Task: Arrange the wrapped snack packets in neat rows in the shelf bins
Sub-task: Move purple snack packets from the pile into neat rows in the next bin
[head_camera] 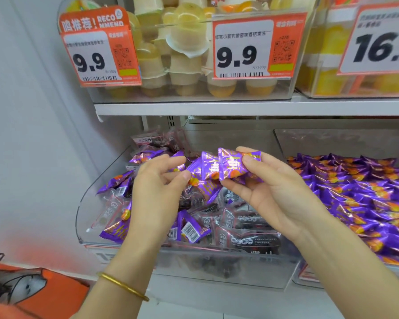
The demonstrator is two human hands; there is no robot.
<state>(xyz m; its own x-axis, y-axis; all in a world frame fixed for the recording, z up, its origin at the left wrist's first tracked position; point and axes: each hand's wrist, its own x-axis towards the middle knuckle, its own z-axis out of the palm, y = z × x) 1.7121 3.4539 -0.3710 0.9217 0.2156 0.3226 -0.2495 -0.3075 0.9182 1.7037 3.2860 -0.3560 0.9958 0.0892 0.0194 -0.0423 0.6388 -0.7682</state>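
My right hand (272,192) grips a small stack of purple snack packets (226,166) above the left clear bin (97,189). My left hand (157,187) hovers beside the stack with fingers loosely curled, thumb tip close to the leftmost packet; whether it touches is unclear. The left bin holds a jumble of purple packets (189,229) and dark transparent-wrapped packets (247,240). The right bin (309,282) is filled with purple packets (366,192) lying in rough rows.
A white shelf board (217,108) runs above the bins, carrying clear boxes of jelly cups (184,54) with orange price tags (247,49). A grey wall is at the left. An orange bag (32,293) sits at the lower left.
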